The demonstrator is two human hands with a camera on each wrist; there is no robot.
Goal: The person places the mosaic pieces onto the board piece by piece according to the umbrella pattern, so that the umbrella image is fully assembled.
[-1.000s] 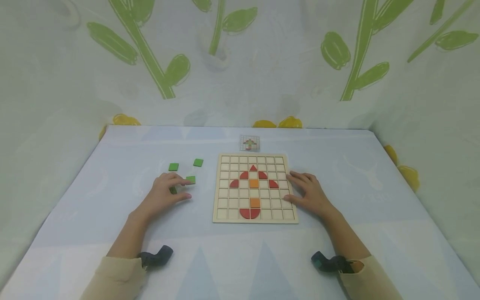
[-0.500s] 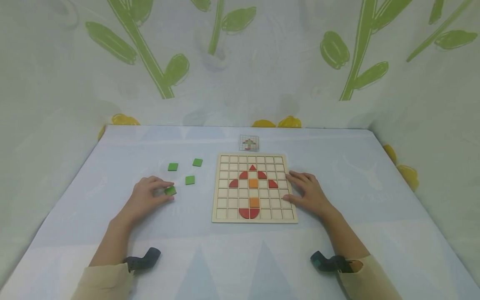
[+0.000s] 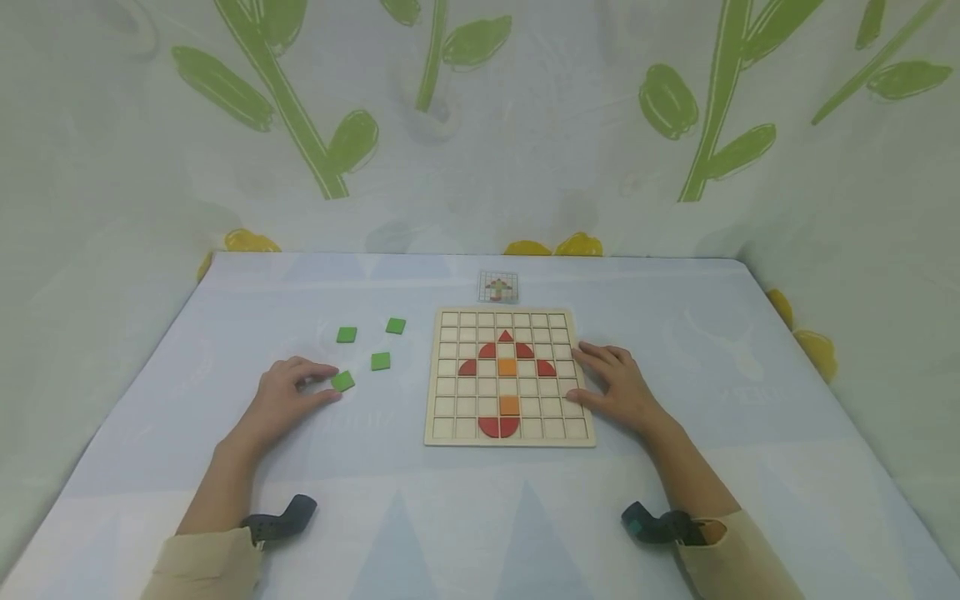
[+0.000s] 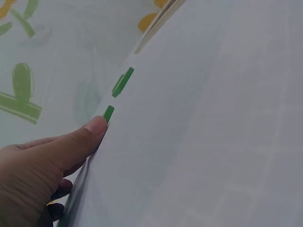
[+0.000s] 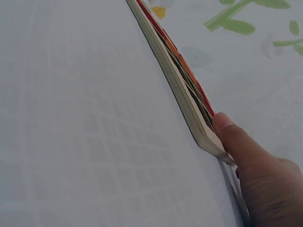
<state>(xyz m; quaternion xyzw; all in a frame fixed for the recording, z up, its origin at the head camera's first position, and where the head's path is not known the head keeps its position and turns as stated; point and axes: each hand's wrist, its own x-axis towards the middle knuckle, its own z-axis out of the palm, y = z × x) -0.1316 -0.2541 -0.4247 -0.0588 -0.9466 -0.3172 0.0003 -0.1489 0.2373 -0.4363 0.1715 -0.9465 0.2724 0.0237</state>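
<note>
On the table lie several small green square tiles, among them a near one (image 3: 343, 381) turned at an angle. My left hand (image 3: 281, 404) is beside this tile, thumb and forefinger spread around its left side. In the left wrist view the thumb tip overlaps the end of a green tile (image 4: 109, 113); whether it touches is unclear. My right hand (image 3: 618, 387) rests at the right edge of a wooden grid board (image 3: 435, 417), fingers spread and thumb (image 5: 232, 135) on its rim. Red pieces (image 3: 498, 427) and orange squares (image 3: 507, 367) sit in the board's cells.
A small pattern card (image 3: 498, 287) lies behind the board. Other green tiles, a back left one (image 3: 347, 334), a back right one (image 3: 396, 326) and a middle one (image 3: 380, 361), lie left of the board. Leaf-printed cloth walls (image 3: 525, 167) surround the table.
My left hand has moved left and slightly toward me, from beside the middle green tile to the near one, which was partly hidden. My right hand stays at the board.
</note>
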